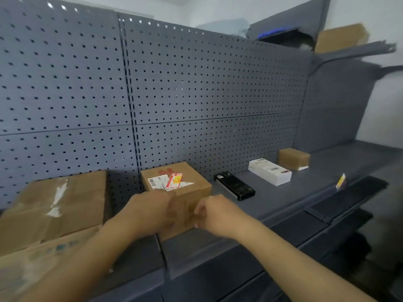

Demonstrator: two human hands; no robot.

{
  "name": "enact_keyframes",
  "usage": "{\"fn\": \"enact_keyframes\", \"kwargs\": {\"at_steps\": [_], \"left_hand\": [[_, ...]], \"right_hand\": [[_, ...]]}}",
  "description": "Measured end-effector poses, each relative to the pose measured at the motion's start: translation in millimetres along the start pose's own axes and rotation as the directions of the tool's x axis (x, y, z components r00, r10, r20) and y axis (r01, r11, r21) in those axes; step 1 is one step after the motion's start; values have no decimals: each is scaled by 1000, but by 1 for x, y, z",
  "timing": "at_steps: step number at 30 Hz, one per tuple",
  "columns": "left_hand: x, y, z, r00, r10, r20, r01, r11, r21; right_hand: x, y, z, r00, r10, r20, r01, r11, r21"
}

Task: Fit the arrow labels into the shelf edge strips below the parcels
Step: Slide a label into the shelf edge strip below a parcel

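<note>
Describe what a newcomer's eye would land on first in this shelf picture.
Two bare hands, left hand and right hand, meet low in the centre, before a brown cardboard parcel with a red-and-white sticker. Behind rises a grey perforated metal back panel. Further right on the shelf lie a black oblong box and a white rectangular box.

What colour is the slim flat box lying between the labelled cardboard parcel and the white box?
Black, seen in the head view.

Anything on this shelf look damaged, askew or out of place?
Yes. The large cardboard box at left has torn, peeling tape on top. Further right, a small yellow label stands tilted at the shelf edge, apparently not seated flat in the strip.
</note>
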State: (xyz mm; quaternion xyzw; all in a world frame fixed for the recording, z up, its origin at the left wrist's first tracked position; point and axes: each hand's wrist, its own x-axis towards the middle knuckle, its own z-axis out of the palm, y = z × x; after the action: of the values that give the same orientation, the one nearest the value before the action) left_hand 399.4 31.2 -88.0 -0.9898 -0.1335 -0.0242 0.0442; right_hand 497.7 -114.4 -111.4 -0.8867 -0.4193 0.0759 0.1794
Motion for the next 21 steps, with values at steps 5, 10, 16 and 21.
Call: {"fn": "enact_keyframes", "kwargs": {"at_steps": [5,10,16,21], "left_hand": [[35,-5,-17,991,-132,-31,131,991,-37],[56,-23,-21,973,-232,-14,231,972,-48],[91,-58,-18,959,-284,19,284,959,-1],[120,-77,-24,950,-307,54,306,952,24]], "right_hand": [[38,21,-33,994,-109,9,109,994,7],[82,26,-49,976,-216,-6,216,976,2],[146,21,-46,938,-337,81,340,940,-37],[194,12,-42,883,-409,233,452,874,-177]]}}
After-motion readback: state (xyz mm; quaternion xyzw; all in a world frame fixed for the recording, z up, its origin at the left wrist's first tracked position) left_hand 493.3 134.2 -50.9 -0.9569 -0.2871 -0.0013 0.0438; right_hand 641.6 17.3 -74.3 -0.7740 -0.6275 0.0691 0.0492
